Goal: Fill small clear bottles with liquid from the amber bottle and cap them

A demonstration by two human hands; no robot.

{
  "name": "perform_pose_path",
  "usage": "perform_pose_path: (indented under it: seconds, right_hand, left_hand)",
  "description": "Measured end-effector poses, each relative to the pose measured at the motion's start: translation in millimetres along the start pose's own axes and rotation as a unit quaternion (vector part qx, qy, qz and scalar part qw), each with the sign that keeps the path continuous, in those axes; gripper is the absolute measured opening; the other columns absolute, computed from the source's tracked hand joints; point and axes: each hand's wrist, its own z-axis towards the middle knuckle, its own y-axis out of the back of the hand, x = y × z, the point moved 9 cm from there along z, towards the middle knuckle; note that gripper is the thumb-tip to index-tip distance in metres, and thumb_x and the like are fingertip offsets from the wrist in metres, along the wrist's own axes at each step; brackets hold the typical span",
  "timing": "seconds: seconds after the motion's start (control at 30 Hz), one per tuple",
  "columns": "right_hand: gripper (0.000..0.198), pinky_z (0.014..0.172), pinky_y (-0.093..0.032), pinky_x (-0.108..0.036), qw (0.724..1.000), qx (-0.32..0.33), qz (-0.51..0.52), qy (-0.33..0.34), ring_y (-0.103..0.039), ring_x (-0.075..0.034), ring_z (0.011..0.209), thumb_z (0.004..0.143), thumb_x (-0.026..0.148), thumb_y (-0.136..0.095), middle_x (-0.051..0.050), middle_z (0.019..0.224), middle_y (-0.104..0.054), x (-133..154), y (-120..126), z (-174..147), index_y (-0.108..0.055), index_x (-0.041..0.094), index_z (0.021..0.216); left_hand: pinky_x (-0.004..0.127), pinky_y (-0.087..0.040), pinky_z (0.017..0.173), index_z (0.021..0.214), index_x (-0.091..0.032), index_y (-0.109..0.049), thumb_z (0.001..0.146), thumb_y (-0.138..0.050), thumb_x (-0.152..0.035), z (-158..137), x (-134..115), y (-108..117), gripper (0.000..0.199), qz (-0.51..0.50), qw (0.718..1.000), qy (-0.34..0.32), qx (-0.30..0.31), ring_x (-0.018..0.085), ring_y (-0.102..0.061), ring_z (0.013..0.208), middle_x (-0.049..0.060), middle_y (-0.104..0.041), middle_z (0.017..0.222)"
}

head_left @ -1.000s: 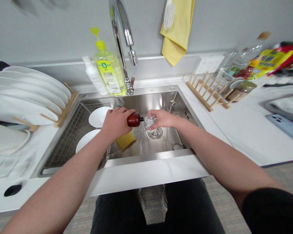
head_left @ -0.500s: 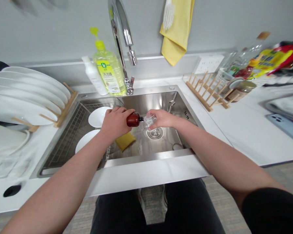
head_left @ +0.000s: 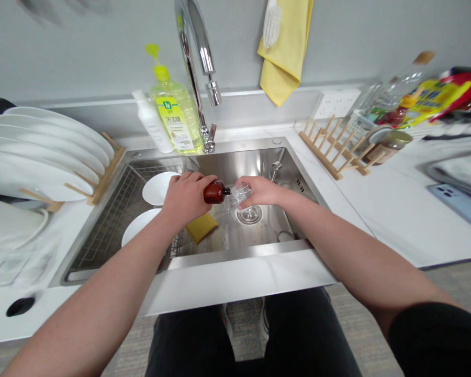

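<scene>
Over the steel sink (head_left: 259, 248), my left hand (head_left: 186, 198) is wrapped round a brown bottle (head_left: 214, 192), tipped sideways with its dark neck pointing right. My right hand (head_left: 260, 191) grips a small clear glass (head_left: 240, 196), tilted with its mouth towards the bottle's neck. Neck and glass meet or nearly meet; whether liquid flows is too small to tell. Below my left hand lies a yellow sponge (head_left: 201, 228) on the sink floor. Two white bowls, one behind (head_left: 157, 187) and one partly under my left forearm (head_left: 138, 225), sit in the wire rack.
A chrome faucet (head_left: 204, 52) arches behind the sink, beside a green-yellow dish soap bottle (head_left: 175, 115) and a white bottle (head_left: 152, 123). White plates (head_left: 43, 152) stand in a wooden rack at left. A wooden rack (head_left: 333, 152), a jar (head_left: 390, 145) and a phone (head_left: 457, 201) are at right.
The glass in my right hand has tilted slightly. The brown bottle and both hands have hardly moved.
</scene>
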Motion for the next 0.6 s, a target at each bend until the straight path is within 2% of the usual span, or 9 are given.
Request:
perform_pose_path:
  seconds: [0.6]
  right_hand:
    - [0.065, 0.091, -0.056, -0.033, 0.999, -0.026, 0.023, 0.008, -0.080, -0.027, 0.105, 0.063, 0.029, -0.108, -0.002, 0.115, -0.085, 3.5, 2.0, 0.9, -0.079, 0.024, 0.121]
  left_hand:
    - [0.058, -0.044, 0.107, 0.154, -0.032, -0.073, 0.094, -0.079, -0.042, -0.7, 2.2, 2.7, 0.061, -0.004, 1.000, 0.018, -0.013, 0.045, -0.068, 0.131, 0.016, -0.078, 0.137]
